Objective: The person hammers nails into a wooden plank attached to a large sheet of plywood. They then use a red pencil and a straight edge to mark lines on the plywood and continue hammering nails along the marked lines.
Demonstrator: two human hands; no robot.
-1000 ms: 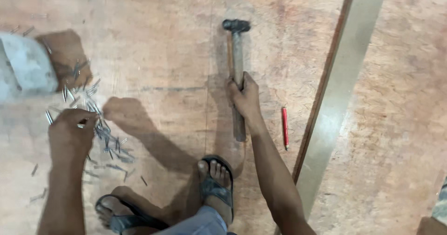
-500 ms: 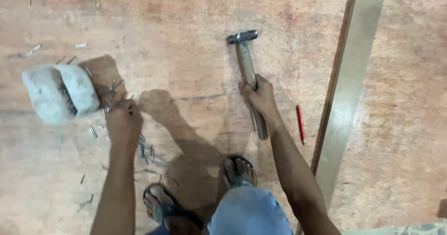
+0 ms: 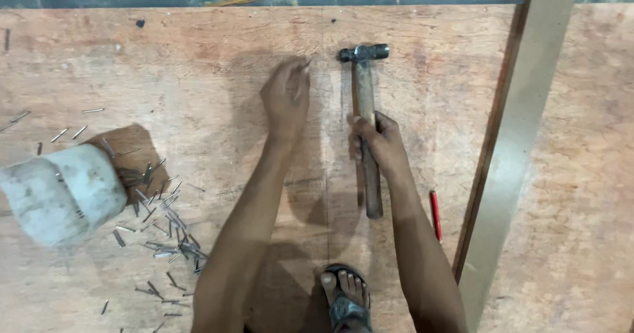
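Plywood sheeting (image 3: 165,62) covered the floor. The left hand (image 3: 285,95) pinched a nail (image 3: 307,63) at its fingertips, tip to the sheet near the far edge. The right hand (image 3: 376,141) was wrapped tight around the hammer (image 3: 364,108) handle (long axis pointing away), its head just right of the nail. Loose nails (image 3: 158,221) lay well apart, left.

White tub (image 3: 63,194) — tipped, left side.
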